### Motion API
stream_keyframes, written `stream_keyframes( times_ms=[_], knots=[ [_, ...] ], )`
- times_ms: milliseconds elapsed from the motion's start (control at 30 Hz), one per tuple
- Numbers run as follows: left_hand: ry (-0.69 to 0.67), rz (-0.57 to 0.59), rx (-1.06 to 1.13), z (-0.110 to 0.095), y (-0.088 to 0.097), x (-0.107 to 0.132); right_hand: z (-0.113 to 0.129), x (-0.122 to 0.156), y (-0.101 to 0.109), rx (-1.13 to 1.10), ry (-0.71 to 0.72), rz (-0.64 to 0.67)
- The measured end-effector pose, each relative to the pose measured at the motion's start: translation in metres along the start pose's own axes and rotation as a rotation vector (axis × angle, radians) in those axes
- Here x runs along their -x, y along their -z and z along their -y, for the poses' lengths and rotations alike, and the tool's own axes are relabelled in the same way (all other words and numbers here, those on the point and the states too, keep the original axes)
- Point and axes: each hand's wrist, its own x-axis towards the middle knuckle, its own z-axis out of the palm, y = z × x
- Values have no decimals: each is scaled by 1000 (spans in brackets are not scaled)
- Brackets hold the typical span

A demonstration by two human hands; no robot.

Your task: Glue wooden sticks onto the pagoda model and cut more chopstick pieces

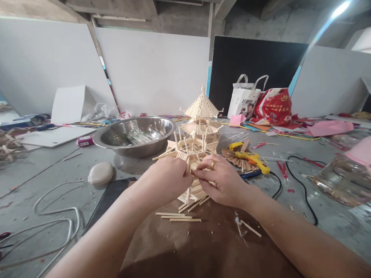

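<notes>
Head view, left hand [166, 179] curled, right hand [222, 181] pinching stick tower [199, 131]

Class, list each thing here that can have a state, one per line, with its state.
stick tower: upright, gripped by both hands
left hand: shut on the stick tower
right hand: shut on the stick tower
steel bowl: upright, not empty
glue gun: lying down, unheld
loose sticks: lying flat, untouched
</notes>
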Motion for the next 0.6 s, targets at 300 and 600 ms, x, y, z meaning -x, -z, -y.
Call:
stream_keyframes(
  times_ms=[300, 600],
  knots=[
    [34, -19, -30, 1, 0, 2, 1, -1, 2, -1, 2, -7],
    [62, -63, -80, 14, 17, 27, -3, -2, 15, -19, -28, -74]
  ],
)
